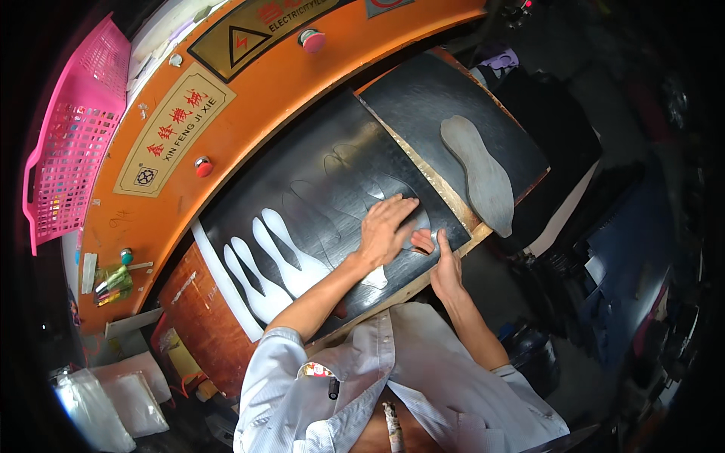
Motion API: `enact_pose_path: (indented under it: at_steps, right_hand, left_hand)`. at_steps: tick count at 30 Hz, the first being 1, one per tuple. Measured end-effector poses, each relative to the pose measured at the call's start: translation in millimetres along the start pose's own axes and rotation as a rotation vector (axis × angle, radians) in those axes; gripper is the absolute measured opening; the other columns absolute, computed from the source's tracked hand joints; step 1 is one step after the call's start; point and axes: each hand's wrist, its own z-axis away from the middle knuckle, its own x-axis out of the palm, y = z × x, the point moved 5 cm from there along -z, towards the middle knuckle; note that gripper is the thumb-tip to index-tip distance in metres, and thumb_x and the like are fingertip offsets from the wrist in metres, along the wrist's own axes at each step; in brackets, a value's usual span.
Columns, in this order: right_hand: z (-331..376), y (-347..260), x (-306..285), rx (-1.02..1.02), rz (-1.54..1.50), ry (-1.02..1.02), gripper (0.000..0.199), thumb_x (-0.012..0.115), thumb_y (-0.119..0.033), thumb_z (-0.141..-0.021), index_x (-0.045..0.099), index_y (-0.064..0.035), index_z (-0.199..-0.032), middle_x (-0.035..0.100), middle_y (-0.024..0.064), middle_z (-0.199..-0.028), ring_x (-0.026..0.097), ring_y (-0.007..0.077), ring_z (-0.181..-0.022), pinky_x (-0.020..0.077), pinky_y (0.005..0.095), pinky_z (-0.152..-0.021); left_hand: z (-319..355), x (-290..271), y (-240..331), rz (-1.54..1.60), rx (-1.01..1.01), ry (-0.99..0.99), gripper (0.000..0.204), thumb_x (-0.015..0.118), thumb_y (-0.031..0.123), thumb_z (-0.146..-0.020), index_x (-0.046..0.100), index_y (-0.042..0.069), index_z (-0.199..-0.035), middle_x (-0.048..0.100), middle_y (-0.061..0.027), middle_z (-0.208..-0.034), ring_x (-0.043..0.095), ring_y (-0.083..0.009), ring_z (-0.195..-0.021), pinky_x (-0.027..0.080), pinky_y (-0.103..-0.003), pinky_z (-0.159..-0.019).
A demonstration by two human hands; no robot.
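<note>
A black sheet (264, 170) lies on the wooden-edged board in front of me, with several thin curved sole outlines on its surface. Long white sole-shaped openings (279, 234) show in its left part. My left hand (387, 229) rests on the sheet with its fingers stretched out, over a shiny sole-shaped piece (400, 189) that it partly covers. Close by at the sheet's right edge is my right hand (442, 264), thumb raised apart from the fingers. Its fingertips are near the end of that piece; whether they touch it is hard to tell.
A grey sole-shaped plate (482, 177) lies on a second black sheet (423, 90) to the right. Beyond the board curves an orange machine front (257, 98) with red push buttons (203, 167). A pink basket (75, 136) stands far left; plastic-wrapped packs (121, 400) lie lower left.
</note>
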Motion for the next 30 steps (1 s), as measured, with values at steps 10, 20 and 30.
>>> enact_pose_path:
  at_steps: [10,20,30]
  right_hand:
    - [5,-5,-24,-0.055,0.234,0.353,0.049,0.064,-0.041,-0.107,0.065,0.0085,-0.109,0.073,0.0193,-0.099,0.073,0.027,-0.09,0.0603,0.0412,-0.087]
    - [74,60,31,0.123,-0.051,0.033,0.031,0.061,-0.034,-0.11,0.06,-0.0059,-0.122,0.061,-0.0007,-0.098,0.061,0.0116,-0.093,0.0524,0.0306,-0.088]
    - [60,56,45,0.243,0.074,0.046,0.057,0.055,-0.043,-0.111,0.058,0.0111,-0.129,0.071,0.0226,-0.119,0.069,0.0269,-0.112,0.0534,0.0388,-0.103]
  left_hand:
    - [208,-267,-94,0.536,-0.26,1.488,0.066,0.041,0.048,-0.114,0.053,-0.009,-0.143,0.061,-0.02,-0.144,0.063,-0.0279,-0.128,0.05,-0.042,-0.114]
    - [113,-28,6,-0.103,0.069,-0.087,0.098,0.081,0.044,-0.082,0.039,0.004,-0.16,0.045,-0.0226,-0.16,0.034,-0.0377,-0.155,0.023,-0.053,-0.128]
    - [123,-132,-55,0.272,-0.888,0.849,0.057,0.061,0.053,-0.105,0.066,-0.004,-0.098,0.068,-0.0127,-0.09,0.065,-0.0202,-0.083,0.053,-0.039,-0.076]
